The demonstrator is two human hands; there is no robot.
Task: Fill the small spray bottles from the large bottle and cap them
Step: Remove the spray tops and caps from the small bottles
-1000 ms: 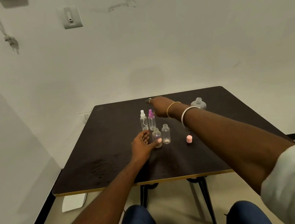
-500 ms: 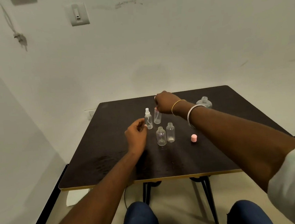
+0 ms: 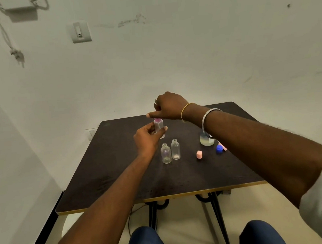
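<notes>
My left hand (image 3: pixel 148 138) grips a small clear spray bottle (image 3: pixel 159 126) and holds it above the dark table (image 3: pixel 111 165). My right hand (image 3: pixel 169 107) is directly over it, fingers curled down onto the bottle's pink spray top (image 3: pixel 157 120). Two small clear bottles (image 3: pixel 166 153) (image 3: pixel 175 149) stand uncapped just in front. The large bottle (image 3: pixel 207 139), with pale liquid in its base, stands to the right, mostly hidden behind my right forearm. The white-topped spray bottle is out of sight.
A pink cap (image 3: pixel 199 155) and a blue cap (image 3: pixel 219 149) lie on the table right of the open bottles, with another pink piece (image 3: pixel 224 147) beside the blue one. The table's yellow front edge (image 3: pixel 163 197) is near my knees. A white wall stands behind.
My left hand left the front bottles and took hold of the pink-topped spray bottle. The bottle has come up off the table, with my right hand staying on its top. The camera tilted.
</notes>
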